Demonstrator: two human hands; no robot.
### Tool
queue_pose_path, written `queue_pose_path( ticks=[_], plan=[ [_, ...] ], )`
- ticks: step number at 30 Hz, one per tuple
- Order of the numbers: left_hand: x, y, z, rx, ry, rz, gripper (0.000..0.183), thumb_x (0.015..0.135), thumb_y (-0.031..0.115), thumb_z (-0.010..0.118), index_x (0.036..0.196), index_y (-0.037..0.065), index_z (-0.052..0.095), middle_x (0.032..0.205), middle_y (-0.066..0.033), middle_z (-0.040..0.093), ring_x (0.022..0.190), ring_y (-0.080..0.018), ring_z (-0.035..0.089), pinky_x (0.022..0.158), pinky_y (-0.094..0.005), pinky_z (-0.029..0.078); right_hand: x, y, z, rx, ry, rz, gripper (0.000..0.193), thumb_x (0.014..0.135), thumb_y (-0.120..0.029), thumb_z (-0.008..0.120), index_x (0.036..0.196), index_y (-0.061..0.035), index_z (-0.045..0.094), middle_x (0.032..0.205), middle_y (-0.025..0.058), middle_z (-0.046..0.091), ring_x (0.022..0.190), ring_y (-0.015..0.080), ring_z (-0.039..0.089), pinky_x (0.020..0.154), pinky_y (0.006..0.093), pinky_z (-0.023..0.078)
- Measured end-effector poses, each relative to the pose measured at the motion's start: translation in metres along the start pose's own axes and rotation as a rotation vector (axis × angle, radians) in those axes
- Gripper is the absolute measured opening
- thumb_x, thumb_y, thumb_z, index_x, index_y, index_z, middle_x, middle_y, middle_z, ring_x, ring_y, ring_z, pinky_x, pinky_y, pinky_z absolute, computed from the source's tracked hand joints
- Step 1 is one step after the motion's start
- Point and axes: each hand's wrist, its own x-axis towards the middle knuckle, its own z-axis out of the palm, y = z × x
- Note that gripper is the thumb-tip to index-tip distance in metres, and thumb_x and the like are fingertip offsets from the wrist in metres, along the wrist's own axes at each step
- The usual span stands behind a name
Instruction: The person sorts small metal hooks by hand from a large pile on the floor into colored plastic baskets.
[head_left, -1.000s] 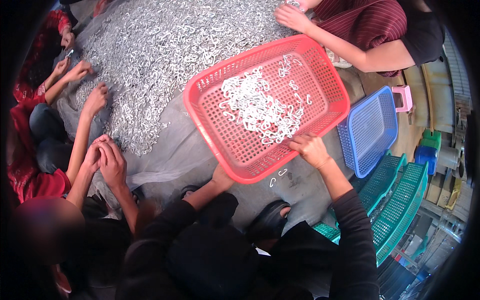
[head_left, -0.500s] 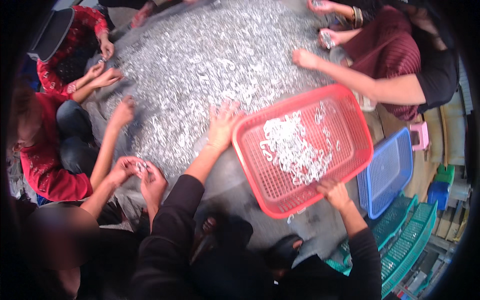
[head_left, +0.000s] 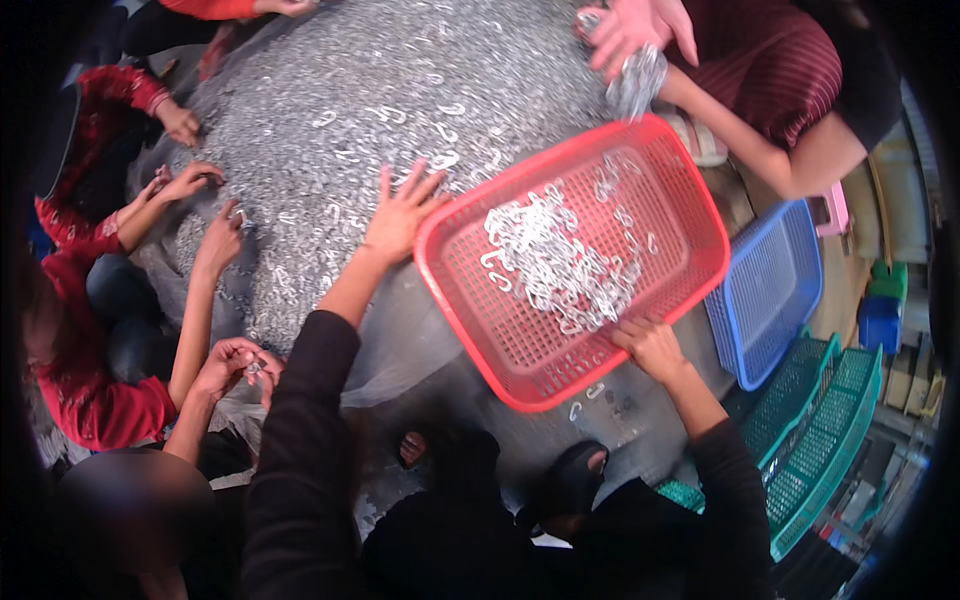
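Note:
A red plastic basket with slotted walls sits tilted in front of me, a loose heap of silvery hook-shaped metal pieces on its floor. My right hand grips its near rim, fingers curled over into the basket. Beside the left rim, my left hand lies with fingers spread over the edge of a wide pile of the same small pieces. It holds nothing that I can see. At the basket's far corner, a co-worker's hands hold a clump of metal pieces.
Several co-workers sit around the pile; a pair of hands at left fingers small pieces. Right of the red basket stand blue baskets, green baskets and a pink stool. Clear plastic sheeting lies under the pile.
The view has shifted. The red basket sits slightly further left, my right hand still on its rim. My left fingers are spread wider. The right-hand co-worker has brought a clump to the basket's far corner.

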Motion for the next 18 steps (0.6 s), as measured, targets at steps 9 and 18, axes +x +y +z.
queue_pose_path(
  ticks=[9,18],
  plan=[
    [-0.029,0.025,-0.040,-0.362,0.507,-0.430,0.039,0.075,0.002,0.053,0.113,0.011,0.053,0.121,-0.0110,0.047,0.118,-0.0306,0.038,0.099,-0.0419,0.027,-0.042,-0.058,0.012,0.194,0.650,0.750,0.054,0.061,0.003,0.053,0.113,-0.0081,0.047,0.120,0.0141,0.042,0.119,0.0324,0.035,0.101,0.0501,0.024],
    [-0.057,0.190,-0.119,-0.717,-0.085,0.219,0.037,0.069,0.024,0.066,0.099,0.005,0.056,0.089,-0.0089,0.056,0.085,-0.0278,0.053,0.075,-0.0376,0.041,-0.018,-0.118,0.103,0.457,0.605,0.838,0.040,0.071,-0.013,0.061,0.109,-0.0046,0.051,0.115,0.0142,0.048,0.117,0.0315,0.039,0.102,0.0468,0.024]
  ],
)
